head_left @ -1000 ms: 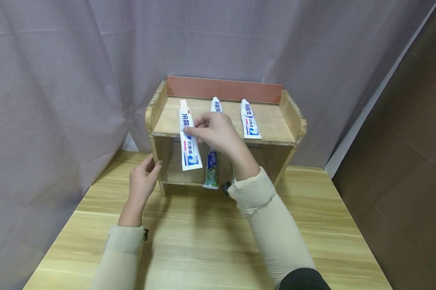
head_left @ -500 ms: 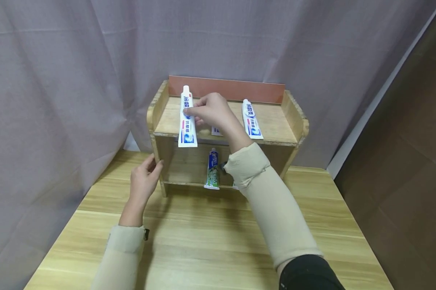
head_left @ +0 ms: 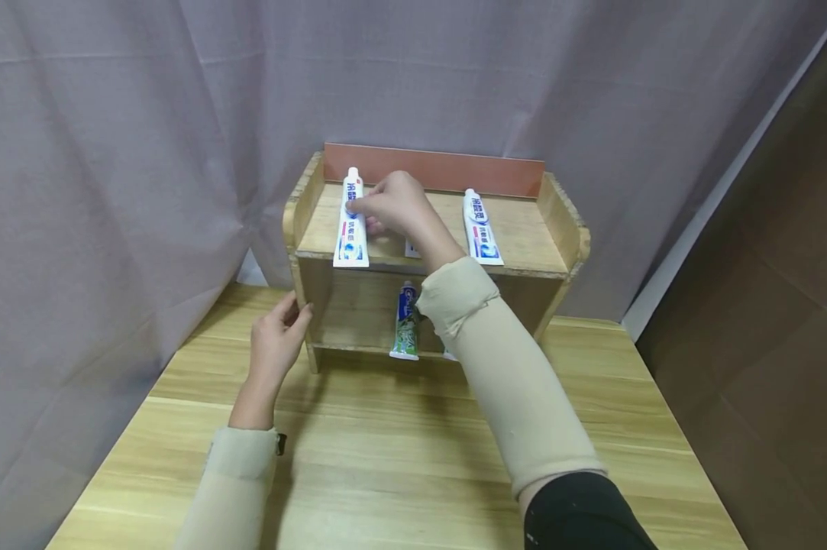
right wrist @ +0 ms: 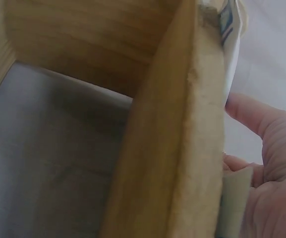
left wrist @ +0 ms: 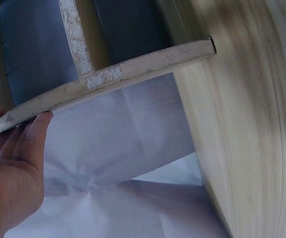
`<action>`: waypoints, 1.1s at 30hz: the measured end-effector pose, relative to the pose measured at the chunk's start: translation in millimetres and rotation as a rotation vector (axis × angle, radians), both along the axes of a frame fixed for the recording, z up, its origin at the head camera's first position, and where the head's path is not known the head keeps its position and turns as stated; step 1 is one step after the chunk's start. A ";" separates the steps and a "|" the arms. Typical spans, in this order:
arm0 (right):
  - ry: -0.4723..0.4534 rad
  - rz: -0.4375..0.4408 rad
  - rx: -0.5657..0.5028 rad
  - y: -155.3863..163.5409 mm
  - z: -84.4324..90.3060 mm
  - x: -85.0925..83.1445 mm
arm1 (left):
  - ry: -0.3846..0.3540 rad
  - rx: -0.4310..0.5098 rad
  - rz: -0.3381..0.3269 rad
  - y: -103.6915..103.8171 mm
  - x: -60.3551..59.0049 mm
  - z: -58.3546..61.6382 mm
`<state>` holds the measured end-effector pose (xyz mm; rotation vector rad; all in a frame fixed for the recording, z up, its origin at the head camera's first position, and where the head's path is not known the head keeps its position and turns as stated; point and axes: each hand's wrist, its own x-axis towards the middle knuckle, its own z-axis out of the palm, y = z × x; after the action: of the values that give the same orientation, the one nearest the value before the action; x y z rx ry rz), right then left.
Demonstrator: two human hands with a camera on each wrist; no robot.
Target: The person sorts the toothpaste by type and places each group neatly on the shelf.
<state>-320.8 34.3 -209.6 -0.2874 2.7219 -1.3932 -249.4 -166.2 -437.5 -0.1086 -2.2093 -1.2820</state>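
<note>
Left toothpaste tube moved fully onto top shelf.

Noted over the last second: white toothpaste tube (head_left: 350,222) carried from the shelf unit's front, back onto the top board of the wooden shelf (head_left: 523,229), now lying at its left end, cap far, tail at the front edge. Right hand (head_left: 392,205) pinching it near the cap. Left hand (head_left: 279,344) relaxed, fingers resting against the left side panel. Judged set down, not yet released. Second white tube (head_left: 480,229) at right, green tube (head_left: 405,321) below; bench (head_left: 386,458) beneath.

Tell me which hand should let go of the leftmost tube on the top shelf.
Right. The right hand already pinches the leftmost tube lying on the top shelf; the left hand only steadies the rack's side below.
</note>
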 end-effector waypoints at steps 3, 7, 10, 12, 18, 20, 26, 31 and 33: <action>0.003 -0.011 0.019 -0.3 0.2 -3.9 | -0.003 -0.005 0.003 0.3 -0.3 -0.3; 0.016 -0.017 0.058 -0.8 -0.9 -8.0 | -0.002 -0.008 0.011 -0.2 -0.2 -0.2; 0.048 -0.017 0.119 -1.3 -2.1 -9.3 | -0.001 -0.004 0.010 -0.4 0.4 0.4; 0.074 -0.019 0.166 -1.9 -2.2 -10.1 | 0.002 -0.002 0.009 -0.2 0.7 0.7; 0.119 -0.036 0.259 -4.1 -1.6 -11.1 | 0.012 -0.002 0.013 1.2 0.8 3.1; 0.124 -0.045 0.278 -4.2 -1.4 -11.4 | 0.011 -0.006 0.014 1.9 0.7 3.7; 0.127 -0.070 0.321 -2.5 -3.9 -12.1 | 0.011 -0.015 0.016 3.4 0.8 2.1; 0.139 -0.081 0.324 -1.4 -5.8 -11.8 | 0.024 -0.018 0.014 4.2 1.5 1.6; 0.150 -0.086 0.334 -2.2 -6.2 -11.9 | 0.026 -0.016 0.015 4.0 1.7 2.1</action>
<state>-332.7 32.2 -215.8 -0.2636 3.0600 -0.9419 -247.7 -162.2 -435.5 -0.1143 -2.1948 -1.2479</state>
